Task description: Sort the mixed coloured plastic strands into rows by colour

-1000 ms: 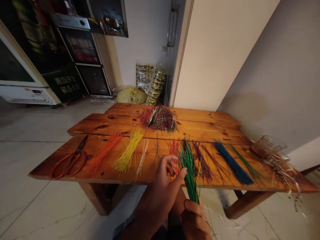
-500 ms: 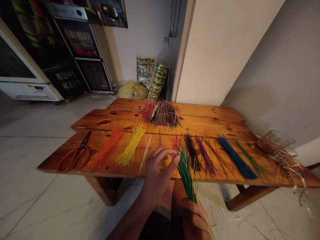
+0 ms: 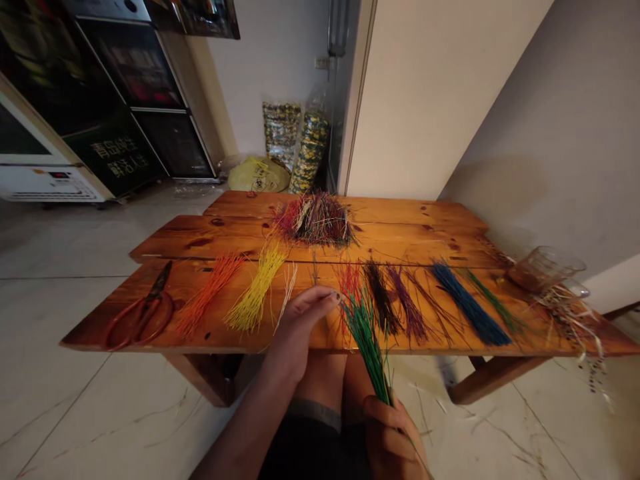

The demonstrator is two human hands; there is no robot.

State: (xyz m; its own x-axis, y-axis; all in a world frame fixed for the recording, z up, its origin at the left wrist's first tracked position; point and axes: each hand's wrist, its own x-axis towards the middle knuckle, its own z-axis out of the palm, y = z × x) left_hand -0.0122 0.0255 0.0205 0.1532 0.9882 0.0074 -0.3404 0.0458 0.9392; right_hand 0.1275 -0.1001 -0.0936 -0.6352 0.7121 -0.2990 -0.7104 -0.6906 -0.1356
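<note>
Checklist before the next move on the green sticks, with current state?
1. Right hand grips green bundle at its lower end: ok.
2. Left hand fingertips at the bundle's fanned tips: ok.
3. Left hand pinching a stick: cannot tell.
4. Bundle tips apart from the red pile: not ok, they overlap in view.
5. Scissors away from both hands, at the table left end: ok.

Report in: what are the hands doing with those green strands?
Right hand shut on green bundle, low end. Left hand at the bundle's tips, grip unclear. Red pile close behind on the table, nothing blocking.
</note>
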